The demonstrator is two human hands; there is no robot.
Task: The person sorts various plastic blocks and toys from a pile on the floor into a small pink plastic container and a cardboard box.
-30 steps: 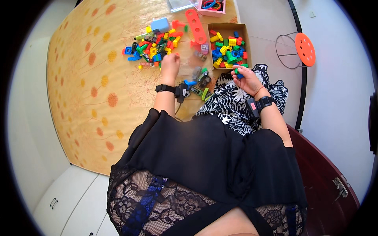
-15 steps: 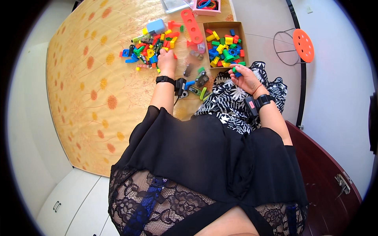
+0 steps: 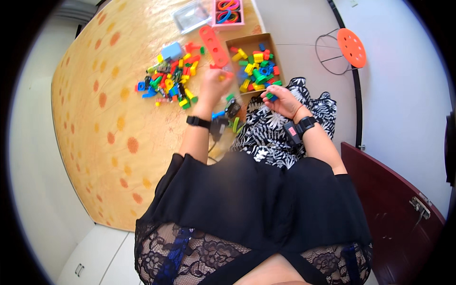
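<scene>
My left hand (image 3: 214,88) is closed, slightly blurred, above the tabletop between the toy pile and the box. A small red and yellow toy block (image 3: 228,75) shows at its fingertips. Just outside the near right corner of the cardboard box (image 3: 278,59), my right hand (image 3: 284,102) pinches a small green and blue block piece (image 3: 271,97). Inside the box lie several coloured building blocks (image 3: 259,76). To the left, a heap of mixed blocks and small toys (image 3: 169,83) is spread on the table.
A red strip with holes (image 3: 213,46) lies between heap and box. Behind are a pink box (image 3: 229,24) of coloured rings and a clear tray (image 3: 191,17). Toy cars (image 3: 232,108) lie near my left wrist. An orange stool (image 3: 352,48) stands right, beyond the table (image 3: 90,142).
My left hand has lifted off the heap and moved right toward the box, with a red and yellow piece at its fingers. My right hand still holds its piece. The view has shifted slightly.
</scene>
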